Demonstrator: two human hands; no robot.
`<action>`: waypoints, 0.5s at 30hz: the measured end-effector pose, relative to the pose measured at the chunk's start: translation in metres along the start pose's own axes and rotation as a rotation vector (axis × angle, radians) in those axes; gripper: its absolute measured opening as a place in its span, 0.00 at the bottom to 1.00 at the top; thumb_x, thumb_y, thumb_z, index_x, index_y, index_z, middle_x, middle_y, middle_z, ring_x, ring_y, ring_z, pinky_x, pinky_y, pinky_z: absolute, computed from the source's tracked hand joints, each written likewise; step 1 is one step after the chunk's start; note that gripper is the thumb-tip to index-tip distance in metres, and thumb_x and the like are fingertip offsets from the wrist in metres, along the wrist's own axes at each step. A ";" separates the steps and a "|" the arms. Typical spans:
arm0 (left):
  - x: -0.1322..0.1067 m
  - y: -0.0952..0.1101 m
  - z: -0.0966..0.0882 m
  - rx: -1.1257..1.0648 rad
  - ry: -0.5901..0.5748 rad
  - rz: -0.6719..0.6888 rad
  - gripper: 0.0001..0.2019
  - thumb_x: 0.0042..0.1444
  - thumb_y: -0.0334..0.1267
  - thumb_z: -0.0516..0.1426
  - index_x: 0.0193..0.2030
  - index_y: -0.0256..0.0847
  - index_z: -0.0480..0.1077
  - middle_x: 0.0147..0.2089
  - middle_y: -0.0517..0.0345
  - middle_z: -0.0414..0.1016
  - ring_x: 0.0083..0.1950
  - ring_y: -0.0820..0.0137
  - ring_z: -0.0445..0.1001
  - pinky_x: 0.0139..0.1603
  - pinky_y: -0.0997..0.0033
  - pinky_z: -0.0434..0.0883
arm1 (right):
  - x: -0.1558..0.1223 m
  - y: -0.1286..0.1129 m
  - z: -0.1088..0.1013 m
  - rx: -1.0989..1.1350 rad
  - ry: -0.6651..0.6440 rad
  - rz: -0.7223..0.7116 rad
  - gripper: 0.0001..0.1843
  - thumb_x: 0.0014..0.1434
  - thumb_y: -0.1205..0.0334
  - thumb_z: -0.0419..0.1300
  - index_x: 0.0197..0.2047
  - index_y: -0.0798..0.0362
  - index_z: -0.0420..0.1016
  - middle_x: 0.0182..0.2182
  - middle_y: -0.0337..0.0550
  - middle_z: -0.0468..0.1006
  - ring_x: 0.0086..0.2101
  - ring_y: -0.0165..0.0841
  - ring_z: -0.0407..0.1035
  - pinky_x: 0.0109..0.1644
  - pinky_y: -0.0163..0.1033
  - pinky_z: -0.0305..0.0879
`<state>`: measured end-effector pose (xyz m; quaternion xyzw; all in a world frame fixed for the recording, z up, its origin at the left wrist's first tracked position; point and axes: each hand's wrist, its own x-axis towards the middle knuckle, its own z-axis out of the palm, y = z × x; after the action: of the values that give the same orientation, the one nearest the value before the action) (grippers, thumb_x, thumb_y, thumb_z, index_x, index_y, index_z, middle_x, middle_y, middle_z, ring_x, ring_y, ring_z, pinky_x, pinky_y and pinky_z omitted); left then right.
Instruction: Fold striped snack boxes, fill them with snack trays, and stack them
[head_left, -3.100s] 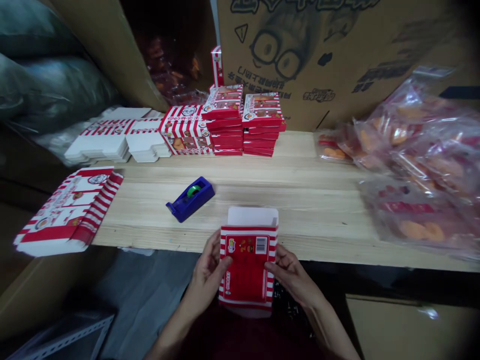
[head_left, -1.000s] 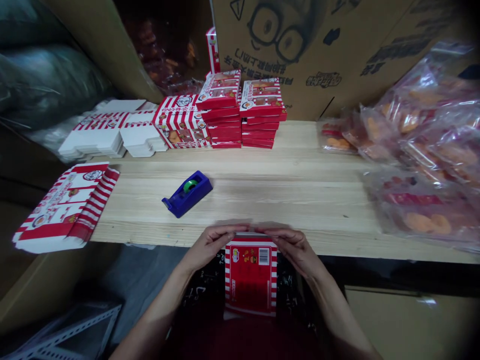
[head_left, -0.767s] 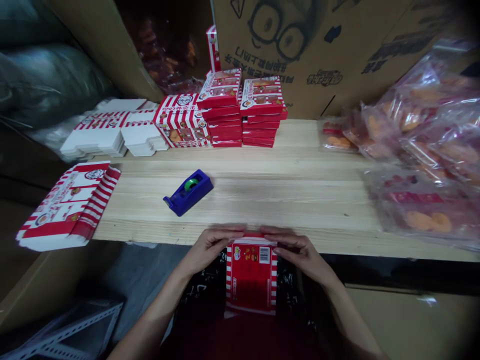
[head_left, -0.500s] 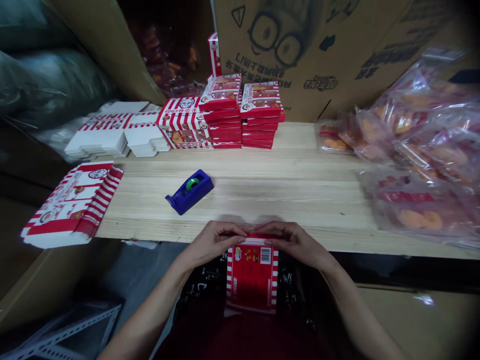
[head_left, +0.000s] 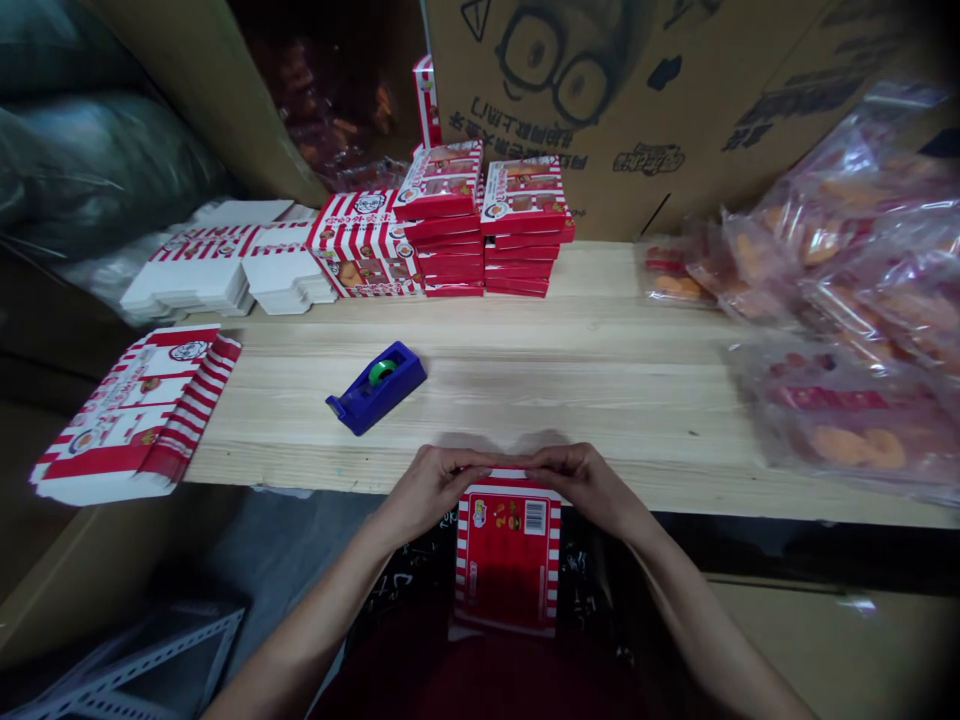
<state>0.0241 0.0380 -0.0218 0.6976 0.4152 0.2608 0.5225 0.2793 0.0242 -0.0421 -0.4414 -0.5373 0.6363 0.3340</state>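
Note:
A red-and-white striped carton [head_left: 507,565] hangs at the table's front edge, its barcode side facing up at me. My left hand [head_left: 435,490] pinches the carton's far end at the left corner, thumb on the near side. At the right corner my right hand [head_left: 589,485] grips the same end, fingers over the top. Both hands are closed on it, and the fingertips nearly meet along the end flap. Beyond them on the table lies a blue tape dispenser [head_left: 379,388] with a green roll.
Flat striped cartons [head_left: 127,410] overhang the table's left front. White folded cartons [head_left: 199,265] and stacked red boxes [head_left: 450,235] line the back. Clear bags with orange pieces [head_left: 847,410] heap at the right. A large cardboard box [head_left: 600,180] stands behind.
Both hands stay on the carton's end, with the fingers pressed closer along the flap. The whole view has shifted slightly.

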 end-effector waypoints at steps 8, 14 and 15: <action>-0.014 0.014 -0.006 0.096 -0.077 0.138 0.19 0.72 0.33 0.51 0.63 0.53 0.75 0.59 0.54 0.81 0.59 0.60 0.80 0.62 0.55 0.76 | -0.020 -0.002 0.005 -0.237 -0.010 -0.193 0.15 0.71 0.58 0.59 0.58 0.36 0.81 0.54 0.39 0.84 0.56 0.42 0.77 0.65 0.60 0.69; -0.040 -0.002 0.000 0.218 -0.101 0.196 0.24 0.71 0.32 0.53 0.71 0.54 0.65 0.71 0.53 0.70 0.73 0.59 0.66 0.72 0.45 0.66 | -0.038 0.003 0.009 -0.319 -0.004 -0.196 0.18 0.70 0.57 0.62 0.61 0.32 0.77 0.59 0.38 0.80 0.61 0.43 0.72 0.68 0.62 0.64; -0.044 -0.005 0.004 0.227 -0.092 0.212 0.25 0.71 0.31 0.51 0.72 0.54 0.63 0.72 0.53 0.69 0.74 0.60 0.64 0.73 0.45 0.65 | -0.037 0.006 0.012 -0.285 0.018 -0.190 0.17 0.69 0.56 0.63 0.59 0.33 0.79 0.57 0.39 0.82 0.59 0.42 0.74 0.66 0.60 0.67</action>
<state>0.0032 -0.0011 -0.0245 0.8033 0.3417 0.2335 0.4284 0.2828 -0.0154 -0.0398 -0.4369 -0.6584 0.5154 0.3315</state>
